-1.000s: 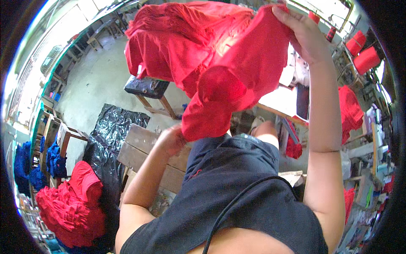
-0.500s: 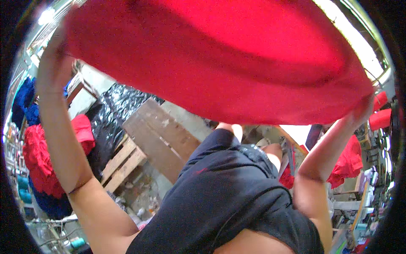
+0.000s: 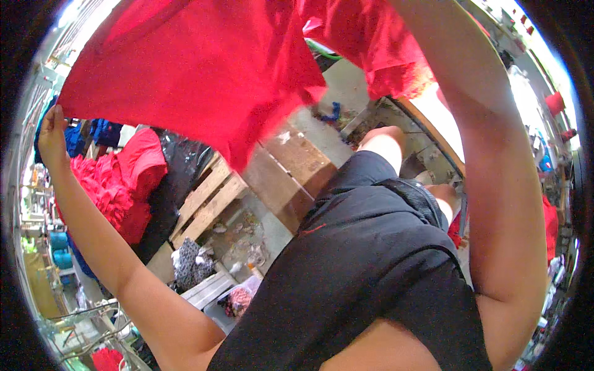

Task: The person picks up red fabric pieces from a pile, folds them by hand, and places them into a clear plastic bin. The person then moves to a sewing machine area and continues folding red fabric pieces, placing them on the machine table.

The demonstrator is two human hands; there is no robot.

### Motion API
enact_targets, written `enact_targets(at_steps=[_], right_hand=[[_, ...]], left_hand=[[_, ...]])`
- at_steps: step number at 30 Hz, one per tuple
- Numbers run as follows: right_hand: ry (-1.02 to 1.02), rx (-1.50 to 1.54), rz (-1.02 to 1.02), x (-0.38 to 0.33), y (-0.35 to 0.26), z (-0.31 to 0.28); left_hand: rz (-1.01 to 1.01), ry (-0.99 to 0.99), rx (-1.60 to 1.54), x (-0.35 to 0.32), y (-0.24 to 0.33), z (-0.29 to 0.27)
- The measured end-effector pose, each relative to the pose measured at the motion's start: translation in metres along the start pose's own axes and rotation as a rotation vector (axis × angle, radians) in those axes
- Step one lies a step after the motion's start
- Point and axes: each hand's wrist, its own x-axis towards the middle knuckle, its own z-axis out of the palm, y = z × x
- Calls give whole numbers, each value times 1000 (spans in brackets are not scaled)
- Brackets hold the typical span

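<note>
A large piece of red fabric (image 3: 185, 74) hangs stretched across the upper left and runs past the top of the picture. My left hand (image 3: 54, 135) is closed on its lower left corner, thumb pressed against the edge. The loose lower edge of the cloth drops into a blurred point near the middle. My right forearm (image 3: 476, 80) rises past the top edge, so the right hand is out of sight. More red cloth with a frayed edge (image 3: 396, 68) shows left of that forearm; whether it belongs to the same piece I cannot tell.
A heap of red fabric (image 3: 114, 188) lies at the left beside black plastic sheeting (image 3: 176, 167). Below are a wooden pallet (image 3: 207, 204) and a brown board (image 3: 281, 179). A white tabletop with a wooden edge (image 3: 433, 117) stands right of centre, near teal thread spools (image 3: 60, 250) at far left.
The red cloth, earlier spread wide between both raised arms, has swung up and left. My left hand has come into clear view lower down; my right arm has moved up and inward.
</note>
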Motion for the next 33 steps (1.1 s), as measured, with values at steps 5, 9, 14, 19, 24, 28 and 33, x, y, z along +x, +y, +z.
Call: enact_targets(at_steps=[5, 9, 14, 19, 24, 28, 33], right_hand=[[-49, 13, 287, -27, 108, 2], [-99, 214, 726, -114, 239, 7], [-143, -119, 1053, -247, 356, 13], [-292, -539, 1052, -276, 359, 20], [-636, -982, 841, -275, 360, 8], [-617, -1064, 704, -285, 375, -4], [-327, -692, 774, -284, 331, 6]], left_hand=[[113, -291, -15, -119, -26, 15], [-270, -606, -121, -248, -23, 66], [-677, -1076, -12, -398, -68, 123], [-956, -1247, -21, -460, -68, 144], [-920, -1516, -3, -452, -70, 158], [-723, -1695, 64, -444, -59, 181], [-285, -1919, 320, -383, -34, 246]])
